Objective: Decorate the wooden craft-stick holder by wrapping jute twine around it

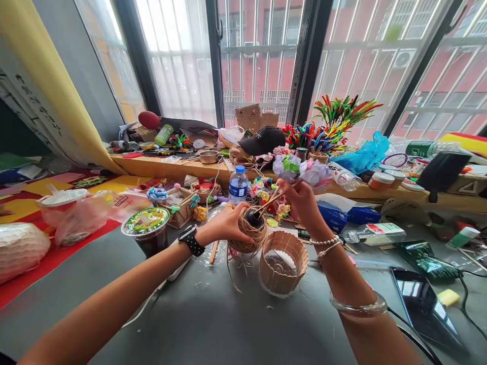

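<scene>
My left hand (222,224) is wrapped round a small vase covered in brown twine (249,234), held just above the grey table (213,319). My right hand (302,198) pinches the thin wooden stems (268,203) of paper flowers (300,170) in pale purple, green and pink; the stems slant down into the vase's dark mouth. Right of the vase stands a round holder made of wooden sticks (283,263) with a clear cup inside. A black watch sits on my left wrist, and bead and clear bangles on my right arm.
A lidded drink cup (146,228) and plastic bags (72,213) lie left. A water bottle (238,185), small craft flowers, a black cap (262,140) and pipe cleaners (338,119) crowd the window ledge. A dark tablet (422,304) with cables lies right.
</scene>
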Motion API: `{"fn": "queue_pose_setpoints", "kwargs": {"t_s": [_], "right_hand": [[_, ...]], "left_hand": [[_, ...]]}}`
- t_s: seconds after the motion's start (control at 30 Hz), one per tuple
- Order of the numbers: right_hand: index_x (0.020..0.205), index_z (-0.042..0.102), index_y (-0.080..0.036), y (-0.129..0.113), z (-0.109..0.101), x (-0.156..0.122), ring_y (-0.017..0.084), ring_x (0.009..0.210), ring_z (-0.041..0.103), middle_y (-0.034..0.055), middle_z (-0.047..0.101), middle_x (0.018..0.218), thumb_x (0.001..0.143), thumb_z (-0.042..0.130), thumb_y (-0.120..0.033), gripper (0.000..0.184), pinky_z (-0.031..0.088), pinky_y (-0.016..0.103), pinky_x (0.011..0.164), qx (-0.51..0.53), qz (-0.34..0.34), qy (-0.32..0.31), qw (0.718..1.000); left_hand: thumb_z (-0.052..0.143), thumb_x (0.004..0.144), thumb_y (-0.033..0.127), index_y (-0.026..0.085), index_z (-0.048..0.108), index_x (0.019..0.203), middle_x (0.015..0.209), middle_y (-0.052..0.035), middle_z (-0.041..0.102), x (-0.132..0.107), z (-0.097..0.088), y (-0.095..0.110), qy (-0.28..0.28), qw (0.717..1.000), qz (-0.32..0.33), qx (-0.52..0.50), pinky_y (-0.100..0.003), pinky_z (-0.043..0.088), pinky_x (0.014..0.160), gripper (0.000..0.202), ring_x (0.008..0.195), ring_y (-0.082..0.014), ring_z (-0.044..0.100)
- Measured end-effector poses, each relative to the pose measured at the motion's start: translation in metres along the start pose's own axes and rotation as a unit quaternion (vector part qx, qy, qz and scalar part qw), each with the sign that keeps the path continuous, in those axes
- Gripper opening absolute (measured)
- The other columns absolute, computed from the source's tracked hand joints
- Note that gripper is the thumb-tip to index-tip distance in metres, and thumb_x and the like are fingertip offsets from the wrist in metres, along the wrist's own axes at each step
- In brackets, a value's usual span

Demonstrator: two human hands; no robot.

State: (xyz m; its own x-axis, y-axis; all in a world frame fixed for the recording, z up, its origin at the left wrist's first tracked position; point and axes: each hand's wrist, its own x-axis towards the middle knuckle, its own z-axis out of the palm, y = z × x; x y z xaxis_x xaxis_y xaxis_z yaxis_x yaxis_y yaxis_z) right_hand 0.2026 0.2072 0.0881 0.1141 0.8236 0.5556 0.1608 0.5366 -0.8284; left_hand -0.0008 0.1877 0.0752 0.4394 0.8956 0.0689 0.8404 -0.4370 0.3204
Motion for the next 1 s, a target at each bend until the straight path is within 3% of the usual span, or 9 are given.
{"fn": "queue_pose_setpoints", "kwargs": {"t_s": [0.13,0.3,0.47,0.57,0.67,0.73,0.83,0.93,1.0], "right_hand": [[0.073,0.056,-0.017,-0.009,-0.020,0.010,0.005,0.038,0.026,-0.0097,0.030,0.046,0.071,0.056,-0.053,0.036,0.022,0.020,0.037,0.075,-0.012,0.045,0.996],[0.070,0.047,-0.021,-0.013,-0.043,0.020,0.005,0.037,0.023,-0.0114,0.024,0.045,0.070,0.057,-0.052,0.033,0.019,0.019,0.036,0.128,-0.036,0.135,0.982],[0.067,0.048,-0.020,-0.009,-0.046,0.015,0.005,0.036,0.022,-0.0116,0.023,0.043,0.067,0.061,-0.053,0.035,0.018,0.020,0.035,0.135,-0.017,0.111,0.985],[0.067,0.049,-0.020,-0.004,-0.039,0.007,0.005,0.037,0.024,-0.0110,0.024,0.044,0.067,0.061,-0.053,0.035,0.019,0.020,0.035,0.132,-0.003,0.078,0.988],[0.070,0.049,-0.020,0.002,-0.028,0.001,0.006,0.038,0.026,-0.0107,0.025,0.046,0.069,0.059,-0.054,0.035,0.020,0.020,0.035,0.128,0.001,0.052,0.990],[0.072,0.049,-0.021,0.004,-0.020,-0.001,0.006,0.038,0.028,-0.0106,0.025,0.047,0.071,0.057,-0.054,0.034,0.022,0.020,0.036,0.124,0.000,0.043,0.991],[0.073,0.049,-0.021,0.001,-0.011,-0.001,0.006,0.038,0.029,-0.0104,0.026,0.047,0.074,0.054,-0.053,0.033,0.023,0.021,0.037,0.117,-0.012,0.038,0.992],[0.074,0.051,-0.020,-0.010,-0.008,0.000,0.006,0.039,0.030,-0.0093,0.030,0.048,0.076,0.054,-0.051,0.031,0.024,0.021,0.039,0.106,-0.028,0.038,0.993],[0.071,0.051,-0.020,-0.022,-0.009,-0.002,0.007,0.041,0.031,-0.0081,0.034,0.049,0.076,0.054,-0.048,0.029,0.024,0.021,0.040,0.058,-0.049,0.055,0.996]], "left_hand": [[0.068,0.054,0.055,0.022,0.040,0.123,0.095,-0.0071,0.053,0.005,0.006,0.002,0.004,0.999,0.016,0.037,-0.035,0.044,0.081,0.081,0.100,-0.0293,0.050],[0.070,0.052,0.051,0.020,0.041,0.125,0.101,-0.0111,0.054,0.020,0.025,0.006,-0.019,0.997,0.016,0.071,-0.036,0.045,0.077,0.084,0.097,-0.0305,0.053],[0.074,0.048,0.050,0.021,0.047,0.123,0.102,-0.0112,0.057,0.037,0.035,0.002,-0.040,0.995,0.020,0.091,-0.033,0.046,0.078,0.085,0.096,-0.0300,0.056],[0.076,0.052,0.044,0.020,0.059,0.109,0.102,-0.0124,0.059,0.040,0.014,-0.003,-0.016,0.993,-0.004,0.118,-0.034,0.047,0.074,0.064,0.089,-0.0286,0.059],[0.061,0.074,0.026,0.015,0.062,0.103,0.106,-0.0176,0.057,0.033,-0.023,-0.003,0.076,0.983,-0.052,0.159,-0.040,0.045,0.077,0.031,0.097,-0.0320,0.056],[0.046,0.083,0.020,0.011,0.061,0.105,0.109,-0.0191,0.056,0.025,-0.046,0.004,0.139,0.973,-0.061,0.174,-0.042,0.042,0.082,0.027,0.103,-0.0318,0.052],[0.045,0.087,0.027,0.018,0.061,0.107,0.096,-0.0086,0.063,0.016,-0.059,0.023,0.182,0.975,0.040,0.122,-0.032,0.042,0.081,0.028,0.092,-0.0202,0.056],[0.049,0.085,0.035,0.018,0.058,0.112,0.066,0.0010,0.060,0.015,-0.048,0.044,0.154,0.970,0.189,0.001,-0.022,0.041,0.059,0.033,0.058,-0.0103,0.052],[0.051,0.085,0.037,0.016,0.060,0.107,0.059,0.0033,0.055,0.020,-0.036,0.054,0.151,0.961,0.232,-0.017,-0.021,0.036,0.053,0.032,0.052,-0.0083,0.046]]}}
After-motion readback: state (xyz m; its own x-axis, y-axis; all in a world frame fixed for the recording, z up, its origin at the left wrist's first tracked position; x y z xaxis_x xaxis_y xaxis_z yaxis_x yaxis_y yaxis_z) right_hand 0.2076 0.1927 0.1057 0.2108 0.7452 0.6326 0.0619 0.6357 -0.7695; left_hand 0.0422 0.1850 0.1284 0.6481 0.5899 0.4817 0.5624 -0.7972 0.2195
